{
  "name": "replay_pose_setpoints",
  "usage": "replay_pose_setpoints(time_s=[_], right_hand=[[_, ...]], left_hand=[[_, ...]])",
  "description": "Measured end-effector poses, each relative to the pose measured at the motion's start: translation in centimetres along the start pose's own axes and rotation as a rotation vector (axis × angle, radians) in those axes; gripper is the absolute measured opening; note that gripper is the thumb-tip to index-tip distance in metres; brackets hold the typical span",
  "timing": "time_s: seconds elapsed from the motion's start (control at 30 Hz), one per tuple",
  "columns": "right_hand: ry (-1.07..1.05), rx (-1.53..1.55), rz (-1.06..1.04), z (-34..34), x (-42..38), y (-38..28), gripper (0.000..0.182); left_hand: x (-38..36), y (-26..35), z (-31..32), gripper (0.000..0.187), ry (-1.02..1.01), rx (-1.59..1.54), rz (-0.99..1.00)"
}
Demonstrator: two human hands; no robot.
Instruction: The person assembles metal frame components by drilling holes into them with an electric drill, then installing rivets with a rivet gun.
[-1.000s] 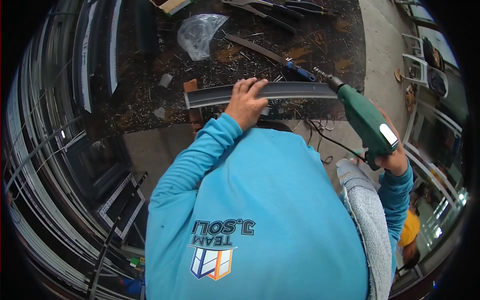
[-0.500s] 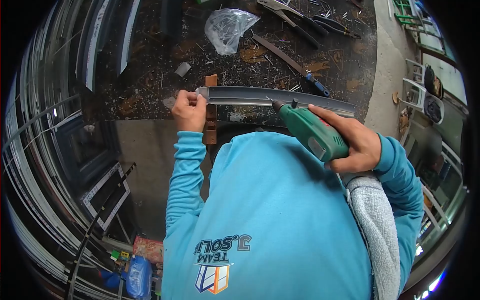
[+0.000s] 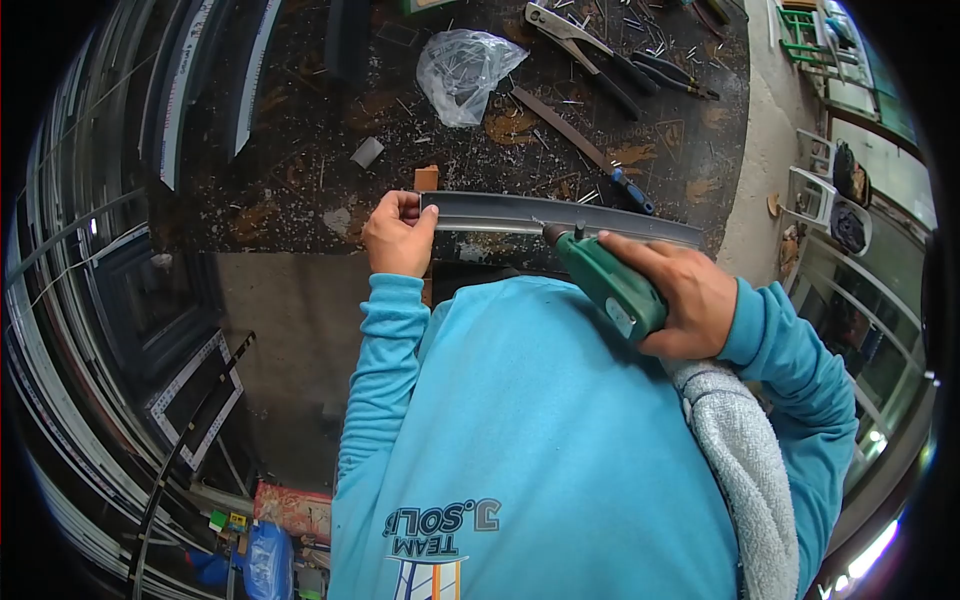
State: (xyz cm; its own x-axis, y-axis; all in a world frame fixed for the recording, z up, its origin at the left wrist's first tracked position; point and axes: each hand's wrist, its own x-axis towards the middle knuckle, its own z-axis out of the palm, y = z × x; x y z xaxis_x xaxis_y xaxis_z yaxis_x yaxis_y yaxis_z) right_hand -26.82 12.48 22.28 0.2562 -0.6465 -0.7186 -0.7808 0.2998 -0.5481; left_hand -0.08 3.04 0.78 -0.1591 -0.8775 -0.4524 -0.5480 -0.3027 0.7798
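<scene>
A long dark grey metal profile (image 3: 610,217) lies crosswise near the front edge of the workbench (image 3: 280,190). My left hand (image 3: 400,238) pinches its left end, thumb on the near side and fingers curled behind. Wrapped around a green power drill (image 3: 612,288), my right hand (image 3: 695,298) holds it tilted, with the thin bit pointing up and left over the profile's near edge. A reddish-brown block (image 3: 427,178) sticks out from behind the profile beside my left hand. A short grey metal offcut (image 3: 367,152) rests farther back.
A clear plastic bag (image 3: 462,78) sits at the back, near a file with a blue handle (image 3: 630,190), locking pliers (image 3: 585,50) and black-handled pliers (image 3: 675,75). Metal shavings litter the benchtop. Long profiles (image 3: 60,330) stand at left; a white chair (image 3: 815,195) is at right.
My left hand has shifted onto the profile's end, and the small light grey piece at its fingertips no longer shows. The drill stays over the profile. The whole view has shifted slightly.
</scene>
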Motion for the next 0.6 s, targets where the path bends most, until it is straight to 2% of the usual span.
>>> replay_pose_setpoints(time_s=[0.23,0.33,0.53,0.6], right_hand=[[-0.041,0.111,-0.123,-1.1,3.2,-3.7,0.092],[0.053,0.113,-0.267,-0.7,5.5,-3.5,0.091],[0.054,0.114,-0.317,-1.5,7.7,-3.9,0.088],[-0.022,0.086,-0.225,-2.2,7.8,-4.5,0.091]], left_hand=[[0.3,-0.1,0.5,0.021,-0.028,0.023,-0.052],[0.5,-0.1,0.6,0.019,-0.014,-0.003,-0.065],[0.3,-0.1,1.1,0.015,-0.008,-0.072,-0.089],[0.4,-0.2,1.0,0.015,-0.016,-0.071,-0.086]])
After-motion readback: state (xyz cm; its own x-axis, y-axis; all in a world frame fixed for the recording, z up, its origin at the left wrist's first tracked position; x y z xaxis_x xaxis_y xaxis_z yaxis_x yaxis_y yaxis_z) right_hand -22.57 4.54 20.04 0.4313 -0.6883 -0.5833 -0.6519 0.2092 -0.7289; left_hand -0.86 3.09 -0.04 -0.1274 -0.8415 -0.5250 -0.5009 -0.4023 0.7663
